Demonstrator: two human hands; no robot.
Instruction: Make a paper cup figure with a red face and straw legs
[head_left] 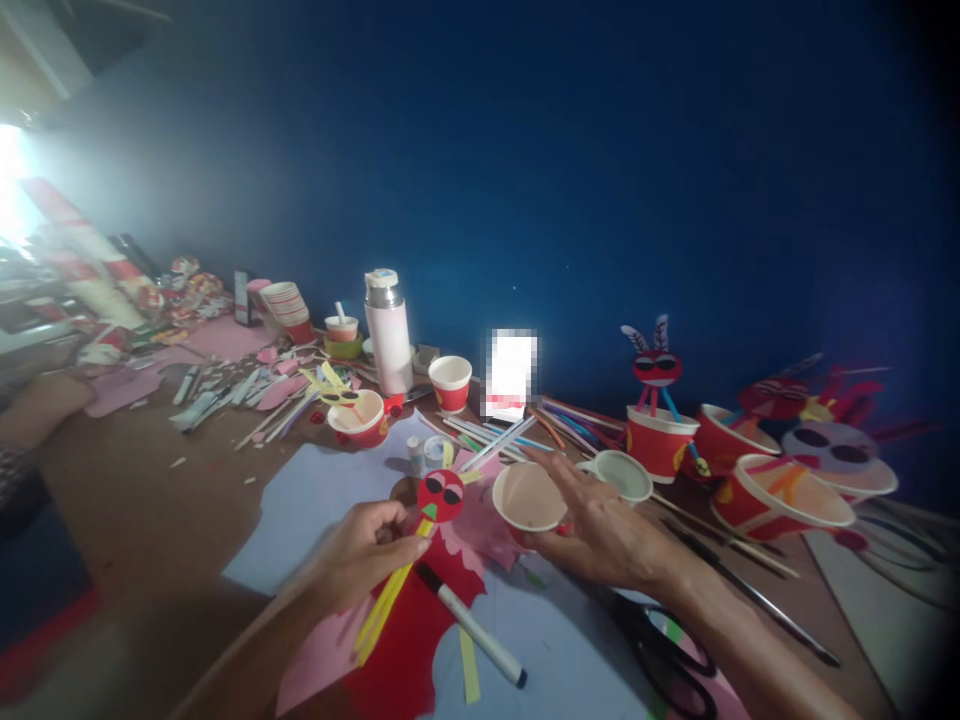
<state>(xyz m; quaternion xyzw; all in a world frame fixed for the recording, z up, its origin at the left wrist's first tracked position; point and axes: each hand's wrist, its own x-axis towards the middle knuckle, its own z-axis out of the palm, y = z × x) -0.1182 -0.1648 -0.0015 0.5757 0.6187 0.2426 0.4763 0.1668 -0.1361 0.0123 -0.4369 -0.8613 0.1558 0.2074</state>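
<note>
My left hand [375,545] pinches a small paper figure below its round red head [440,497], which has dark eyes and a green mouth. Yellow sticks [382,610] hang down from it as legs. My right hand [592,520] is around the right side of a red paper cup [527,498], thumb low and fingers spread over its rim. The cup's opening faces me, and its inside looks bare. Below my hands, a black-and-white marker [480,630] lies across red paper [416,650] and blue paper [517,660].
Black scissors [667,660] lie near my right forearm. Finished cup figures [660,430] stand at the right. Behind are a white thermos [390,345], another cup [450,385] and loose sticks [577,425]. Paper scraps [232,395] cover the left. Another person's arm [45,405] reaches in at far left.
</note>
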